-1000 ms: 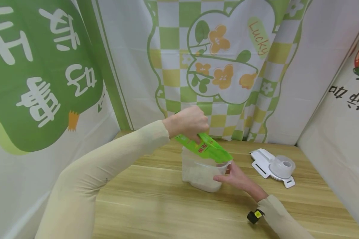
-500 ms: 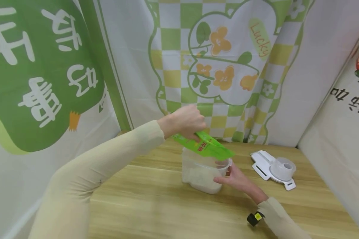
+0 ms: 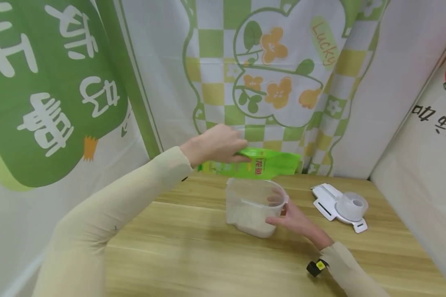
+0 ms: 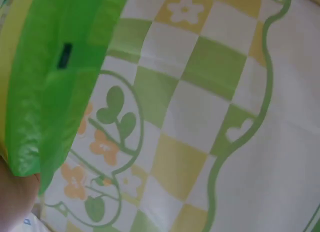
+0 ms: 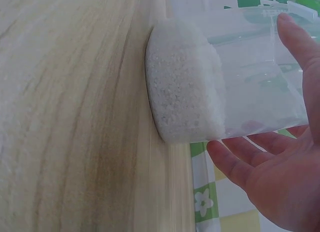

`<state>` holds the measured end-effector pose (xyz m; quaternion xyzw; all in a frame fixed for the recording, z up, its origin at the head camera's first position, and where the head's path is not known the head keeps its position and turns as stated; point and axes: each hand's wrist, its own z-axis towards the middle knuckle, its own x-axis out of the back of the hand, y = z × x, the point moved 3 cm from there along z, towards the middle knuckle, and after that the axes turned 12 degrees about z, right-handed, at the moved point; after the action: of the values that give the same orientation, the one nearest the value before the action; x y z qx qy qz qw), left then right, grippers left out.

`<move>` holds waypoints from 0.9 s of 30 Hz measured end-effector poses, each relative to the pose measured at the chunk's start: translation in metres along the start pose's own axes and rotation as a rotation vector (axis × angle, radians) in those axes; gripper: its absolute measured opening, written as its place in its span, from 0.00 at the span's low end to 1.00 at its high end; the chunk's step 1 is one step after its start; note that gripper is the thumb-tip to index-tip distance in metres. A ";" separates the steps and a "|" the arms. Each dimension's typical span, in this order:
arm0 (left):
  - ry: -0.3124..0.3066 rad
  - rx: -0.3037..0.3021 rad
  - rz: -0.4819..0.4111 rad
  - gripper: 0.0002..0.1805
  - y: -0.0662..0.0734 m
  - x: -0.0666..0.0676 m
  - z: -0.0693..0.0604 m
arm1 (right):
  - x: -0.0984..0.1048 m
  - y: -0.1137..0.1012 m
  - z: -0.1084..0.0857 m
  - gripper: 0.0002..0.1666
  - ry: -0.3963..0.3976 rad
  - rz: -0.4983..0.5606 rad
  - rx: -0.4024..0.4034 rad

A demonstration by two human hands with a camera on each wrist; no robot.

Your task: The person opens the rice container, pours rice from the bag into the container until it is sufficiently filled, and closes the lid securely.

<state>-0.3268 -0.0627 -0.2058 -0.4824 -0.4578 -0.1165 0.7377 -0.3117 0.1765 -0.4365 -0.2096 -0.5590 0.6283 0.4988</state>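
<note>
A bright green bag (image 3: 269, 163) with red print hangs nearly level above a clear plastic container (image 3: 245, 206); the left hand (image 3: 221, 144) grips it from above. In the left wrist view the green bag (image 4: 55, 72) fills the left side, with part of the left hand (image 4: 17, 199) at its edge. White grains (image 5: 182, 82) lie in the lower part of the container (image 5: 255, 77), which stands on the table. The right hand (image 3: 295, 222) holds the container's right side near the rim, its thumb and fingers around the wall, as the right hand (image 5: 280, 167) also shows.
A white slicer-like tool (image 3: 325, 202) with a clear round part (image 3: 351, 206) lies on the wooden table (image 3: 193, 255), right of the container. Printed curtains (image 3: 212, 95) hang behind and at both sides. A black and yellow device (image 3: 317, 267) sits at the right wrist.
The left hand has lifted the bag up and a little left, and the bag has turned from slanting down into the container to nearly level above its rim. The right hand has stayed in place.
</note>
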 end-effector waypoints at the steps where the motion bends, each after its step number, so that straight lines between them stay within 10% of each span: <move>1: 0.002 0.014 -0.030 0.26 0.000 -0.004 -0.002 | 0.000 0.000 0.000 0.54 -0.002 0.002 -0.003; 18: 0.034 0.243 -0.301 0.29 0.013 -0.052 -0.030 | -0.001 0.000 0.000 0.54 -0.011 0.028 -0.026; 27: 0.204 0.402 -0.361 0.14 0.014 -0.074 -0.047 | -0.001 0.000 -0.001 0.53 -0.009 0.039 -0.023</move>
<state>-0.3321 -0.1136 -0.2779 -0.2231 -0.4738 -0.2010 0.8279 -0.3104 0.1762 -0.4371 -0.2232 -0.5641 0.6325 0.4816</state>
